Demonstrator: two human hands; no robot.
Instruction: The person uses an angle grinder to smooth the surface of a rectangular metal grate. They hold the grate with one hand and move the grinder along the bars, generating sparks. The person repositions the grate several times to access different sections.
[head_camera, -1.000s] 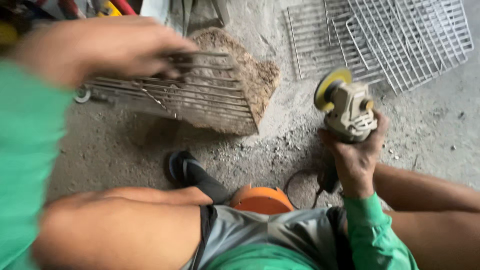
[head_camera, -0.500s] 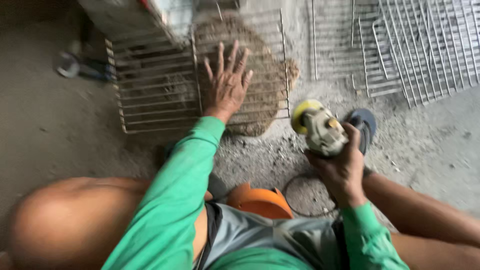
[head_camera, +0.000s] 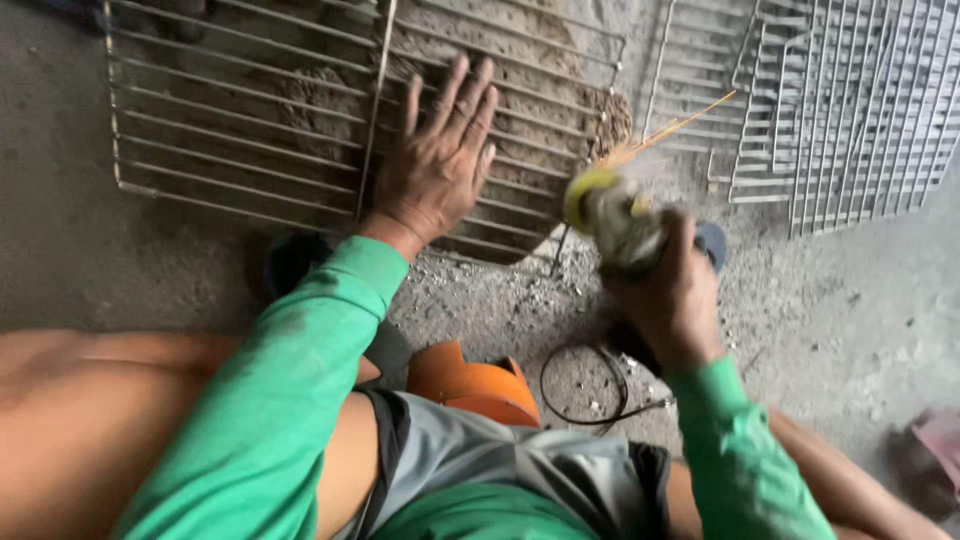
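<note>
My left hand (head_camera: 440, 165) lies flat with fingers spread on a wire metal rack (head_camera: 240, 120) that rests on a worn wooden block (head_camera: 520, 40) on the concrete floor. My right hand (head_camera: 670, 295) grips an angle grinder (head_camera: 605, 215) with a yellow guard, blurred by motion. Its disc meets the rack's right edge, and orange sparks (head_camera: 680, 120) fly up to the right. Both arms wear green sleeves.
More wire racks (head_camera: 840, 110) lie stacked at the upper right. An orange seat (head_camera: 470, 385) sits between my knees, with the grinder's black cable (head_camera: 585, 395) looped beside it. A pink object (head_camera: 935, 445) shows at the right edge. Dust and grit cover the floor.
My left hand slid down and pressed flat on the rack. The grinder moved up to the rack's right edge and sparks now fly. The view moved closer.
</note>
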